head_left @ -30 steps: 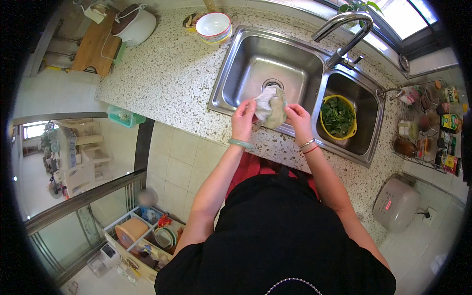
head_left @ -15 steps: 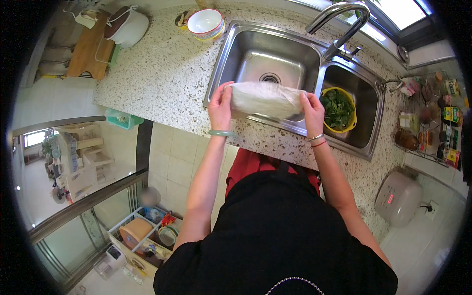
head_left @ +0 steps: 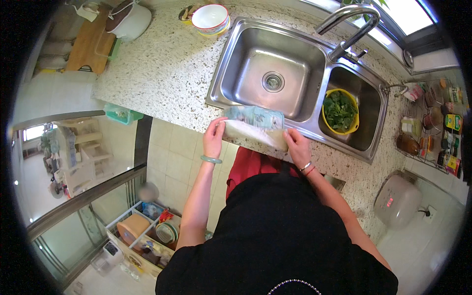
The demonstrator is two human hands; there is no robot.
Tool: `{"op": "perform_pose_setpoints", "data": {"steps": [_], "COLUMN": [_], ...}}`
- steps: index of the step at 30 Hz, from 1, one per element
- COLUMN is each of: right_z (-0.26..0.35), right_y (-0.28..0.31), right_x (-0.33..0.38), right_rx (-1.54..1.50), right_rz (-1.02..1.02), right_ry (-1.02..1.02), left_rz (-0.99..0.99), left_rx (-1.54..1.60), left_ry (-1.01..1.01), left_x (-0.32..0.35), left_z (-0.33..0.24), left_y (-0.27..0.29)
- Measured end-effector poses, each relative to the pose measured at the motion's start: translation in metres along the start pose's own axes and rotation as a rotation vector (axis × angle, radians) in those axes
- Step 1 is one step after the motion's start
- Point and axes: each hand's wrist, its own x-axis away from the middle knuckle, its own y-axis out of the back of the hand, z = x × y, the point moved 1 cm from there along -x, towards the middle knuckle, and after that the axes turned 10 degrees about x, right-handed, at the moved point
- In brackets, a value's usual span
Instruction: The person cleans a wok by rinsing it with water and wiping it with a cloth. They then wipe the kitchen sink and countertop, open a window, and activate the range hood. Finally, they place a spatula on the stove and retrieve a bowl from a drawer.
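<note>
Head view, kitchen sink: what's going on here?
A person stands at a speckled counter and holds a cloth stretched out between both hands, left hand at one end, right hand at the other, over the front edge of the double sink. The near basin is empty; the other holds a yellow bowl of greens.

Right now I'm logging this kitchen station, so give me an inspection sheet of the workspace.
Surface: speckled stone counter with a steel double sink.
Job's things: folded cloth laid over the sink's front edge.
Clutter: yellow bowl of greens, stacked bowls, white pot, condiment rack.
Hands: left hand and right hand hold the cloth's ends.
Cables: a cord at the white appliance.
Surroundings: floor crate of dishes, glass door.
</note>
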Motion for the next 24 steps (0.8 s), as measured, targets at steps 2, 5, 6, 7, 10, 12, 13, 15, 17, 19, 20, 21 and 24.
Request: {"op": "perform_pose_setpoints", "data": {"steps": [2,5,6,7,10,12,13,15,17,19,20,21,24], "right_z": [0.0,0.004,0.004,0.004,0.003,0.008,0.011,0.012,0.014,0.019,0.018,0.016,0.017], "right_y": [-0.003,-0.005,-0.006,-0.008,-0.01,-0.009,-0.009,-0.021,-0.038,-0.052,-0.052,-0.05,-0.044], "right_x": [-0.002,-0.018,-0.028,-0.037,-0.058,-0.058,-0.057,-0.052,-0.041,-0.027,-0.027,-0.026,-0.029], "right_rx": [0.01,0.004,0.013,0.022,0.22,0.499,0.637,0.747,0.839,0.919,0.944,0.969,0.942], "right_rz": [-0.024,-0.12,-0.154,-0.187,-0.077,-0.199,-0.261,-0.101,0.029,0.119,0.137,0.155,0.206], "right_ry": [0.014,0.071,0.089,0.107,0.019,0.253,0.37,0.526,0.635,0.693,0.71,0.727,0.74], "left_rz": [0.003,-0.046,-0.072,-0.098,-0.154,-0.17,-0.163,0.009,0.204,0.323,0.336,0.35,0.381], "left_rx": [0.053,0.133,0.134,0.134,-0.017,-0.352,-0.528,-0.699,-0.896,-1.032,-1.074,-1.116,-1.115], "left_ry": [0.105,0.043,-0.021,-0.084,-0.061,-0.212,-0.348,-0.446,-0.482,-0.468,-0.433,-0.397,-0.417], "left_x": [0.001,-0.01,-0.018,-0.024,-0.033,-0.031,-0.029,-0.028,-0.015,-0.006,-0.003,-0.001,-0.004], "left_z": [0.007,0.017,0.018,0.019,0.006,0.0,-0.002,0.008,0.021,0.027,0.031,0.034,0.033], "left_y": [0.005,0.007,0.005,0.003,-0.011,-0.016,-0.022,-0.028,-0.046,-0.055,-0.055,-0.054,-0.049]}}
